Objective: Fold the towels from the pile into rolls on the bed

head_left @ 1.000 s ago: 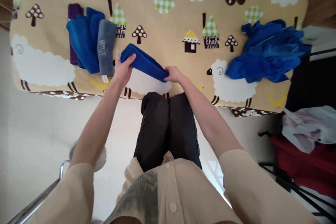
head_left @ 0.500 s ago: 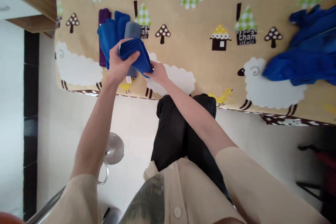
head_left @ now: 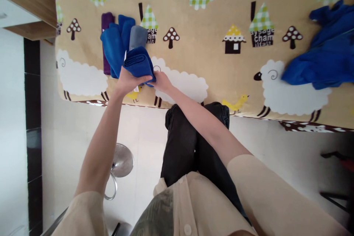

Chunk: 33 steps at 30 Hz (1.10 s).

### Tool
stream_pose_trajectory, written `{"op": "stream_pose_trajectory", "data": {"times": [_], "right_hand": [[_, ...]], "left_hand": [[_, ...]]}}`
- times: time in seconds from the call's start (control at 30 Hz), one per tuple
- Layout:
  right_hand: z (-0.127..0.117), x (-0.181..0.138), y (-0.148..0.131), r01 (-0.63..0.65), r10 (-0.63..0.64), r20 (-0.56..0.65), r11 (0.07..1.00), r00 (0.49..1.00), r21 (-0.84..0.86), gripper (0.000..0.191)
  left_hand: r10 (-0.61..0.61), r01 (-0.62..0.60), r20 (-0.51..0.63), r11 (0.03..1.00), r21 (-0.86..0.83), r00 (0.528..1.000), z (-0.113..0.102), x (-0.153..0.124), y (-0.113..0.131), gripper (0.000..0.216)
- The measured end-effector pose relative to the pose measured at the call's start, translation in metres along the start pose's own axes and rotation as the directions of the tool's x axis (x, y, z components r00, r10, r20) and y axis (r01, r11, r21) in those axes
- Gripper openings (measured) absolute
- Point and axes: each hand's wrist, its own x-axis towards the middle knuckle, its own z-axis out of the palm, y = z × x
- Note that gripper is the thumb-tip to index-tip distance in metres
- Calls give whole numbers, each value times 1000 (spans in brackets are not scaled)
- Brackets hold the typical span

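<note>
A rolled blue cloth [head_left: 138,61], its spiral end facing up toward me, is held in both hands. My left hand [head_left: 131,79] wraps around its near left side with the thumb across the front. At its right end my right hand [head_left: 160,81] pinches the edge; those fingertips are partly hidden. Behind and left of it lie more rolls: a purple roll [head_left: 107,44], a bright blue roll [head_left: 113,46], another blue roll [head_left: 126,25] and a grey-blue roll [head_left: 138,36]. The held roll overlaps the grey-blue one.
All this is on a bed-like surface with a beige patterned cover [head_left: 204,40]. A crumpled blue garment [head_left: 323,55] lies at the far right. A round metal stool base [head_left: 123,160] stands on the floor below, and a wooden cabinet [head_left: 30,0] is at upper left.
Both hands have brought the blue roll slightly down and left, and its spiral end has tilted toward me. My left hand has shifted lower on it. The other rolls stay put.
</note>
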Motion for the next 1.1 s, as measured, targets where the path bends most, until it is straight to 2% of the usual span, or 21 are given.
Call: {"op": "stream_pose_trajectory", "data": {"times": [0.1,0.27,0.47,0.83,1.1], "right_hand": [[0,0,0,-16,16,6,1000,1000,15,31],[-2,1,-1,-20,20,8,999,1000,32,35],[-5,-1,-3,6,-5,37,1000,999,-6,40],[-7,-3,-4,-22,25,78,999,997,-38,32],[-3,-3,1,-26,31,86,998,996,-63,35]], "left_hand": [[-1,-6,88,997,77,996,8,-11,9,62],[47,-54,44,985,162,998,14,-13,21,61],[84,-111,100,948,300,991,10,-11,21,63],[132,-156,90,912,380,987,12,-7,12,64],[131,-161,104,907,390,986,14,-12,11,62]]}}
